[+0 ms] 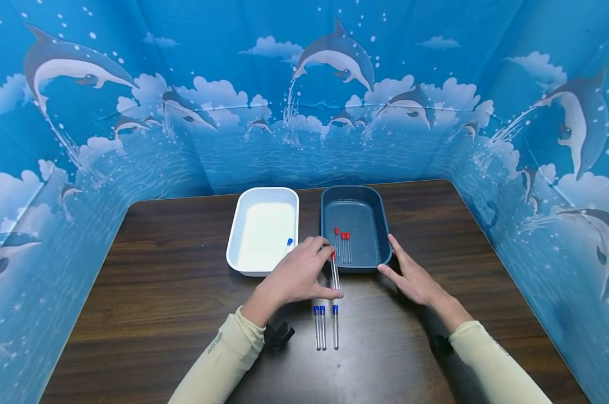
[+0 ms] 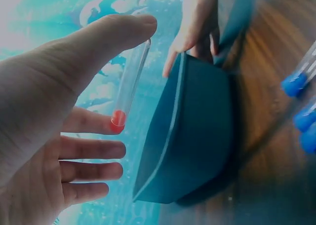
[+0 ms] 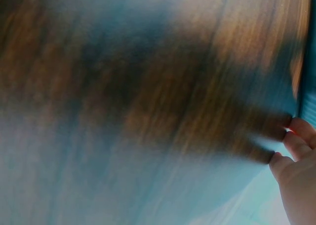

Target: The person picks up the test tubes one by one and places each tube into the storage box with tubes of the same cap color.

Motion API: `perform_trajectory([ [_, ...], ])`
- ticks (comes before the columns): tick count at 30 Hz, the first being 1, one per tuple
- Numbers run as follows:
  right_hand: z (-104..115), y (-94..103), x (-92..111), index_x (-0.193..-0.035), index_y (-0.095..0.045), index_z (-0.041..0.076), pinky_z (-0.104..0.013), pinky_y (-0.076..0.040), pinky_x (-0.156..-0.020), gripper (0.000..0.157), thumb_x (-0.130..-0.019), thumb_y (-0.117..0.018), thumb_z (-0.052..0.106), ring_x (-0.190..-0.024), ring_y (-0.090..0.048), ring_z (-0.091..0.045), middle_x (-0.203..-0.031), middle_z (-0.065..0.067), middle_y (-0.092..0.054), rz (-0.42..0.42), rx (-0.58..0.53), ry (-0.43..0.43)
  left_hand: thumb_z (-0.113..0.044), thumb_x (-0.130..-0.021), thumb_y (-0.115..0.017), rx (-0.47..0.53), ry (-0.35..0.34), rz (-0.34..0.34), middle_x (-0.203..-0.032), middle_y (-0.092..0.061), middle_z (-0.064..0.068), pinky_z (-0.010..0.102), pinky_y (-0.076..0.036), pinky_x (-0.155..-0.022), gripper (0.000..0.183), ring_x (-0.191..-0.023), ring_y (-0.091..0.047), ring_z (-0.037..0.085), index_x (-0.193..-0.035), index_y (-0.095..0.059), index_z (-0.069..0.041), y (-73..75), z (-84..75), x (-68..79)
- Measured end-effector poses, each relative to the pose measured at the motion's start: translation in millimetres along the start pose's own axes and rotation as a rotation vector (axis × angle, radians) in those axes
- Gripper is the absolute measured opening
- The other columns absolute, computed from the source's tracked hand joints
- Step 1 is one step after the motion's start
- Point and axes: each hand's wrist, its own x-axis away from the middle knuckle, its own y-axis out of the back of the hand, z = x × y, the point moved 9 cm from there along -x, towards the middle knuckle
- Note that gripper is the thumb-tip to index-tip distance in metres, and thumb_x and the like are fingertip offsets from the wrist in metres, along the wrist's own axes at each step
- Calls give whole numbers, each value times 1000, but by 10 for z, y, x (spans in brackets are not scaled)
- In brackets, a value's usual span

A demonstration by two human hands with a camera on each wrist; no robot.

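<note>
My left hand [image 1: 296,274] pinches a red-capped test tube [image 1: 335,275] lengthwise between thumb and index finger, at the near left corner of the dark blue tray [image 1: 360,212]. In the left wrist view the index fingertip is at the red cap [image 2: 117,121] and the thumb at the clear end; the other fingers extend free. My right hand [image 1: 416,282] rests against the tray's near right corner, thumb at the front wall and straight fingers along the right side. Three red-capped tubes [image 1: 343,247] lie inside this tray.
Left of the blue tray stands a white tray [image 1: 258,224] with a blue-capped tube [image 1: 289,243] visible, partly hidden by my left hand. Three blue-capped tubes [image 1: 323,330] lie on the brown wooden table [image 1: 183,280] in front. A dolphin-print curtain [image 1: 304,151] surrounds the table's back and sides.
</note>
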Motion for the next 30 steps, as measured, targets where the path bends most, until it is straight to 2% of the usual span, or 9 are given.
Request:
perform_trajectory([
  [7,-10,2,-13,-157,8,32,-69,-19,-106,84,-99,-47,56,-145,-16,-43,-163,-14,-4,-4,0,-14,-79,-72,-63,16,-13,-15,-125,-53,3,35,-47,-93,92,-107,-49,17,-133,-58,-10,49,100,-267],
  [13,-3,0,-21,-157,9,34,-69,-19,-105,84,-99,-48,54,-145,-16,-44,-163,-13,-4,2,-11,-17,-81,-71,-61,55,5,-14,-126,-52,2,36,-45,-96,96,-107,-48,17,-137,-55,-12,63,193,-429],
  [23,0,16,-14,-157,9,34,-69,-19,-105,84,-97,-44,61,-144,-16,-44,-163,-13,-4,12,-11,-23,-78,-72,-65,43,23,12,-121,-53,1,31,-47,-90,94,-102,-47,14,-138,-54,-12,70,249,-591],
  [30,-11,-6,-12,-156,10,35,-69,-19,-105,83,-99,-46,55,-145,-15,-44,-164,-12,-3,18,-13,-28,-80,-72,-62,26,20,30,-121,-53,0,30,-47,-91,95,-102,-47,13,-138,-54,-13,32,265,-679],
])
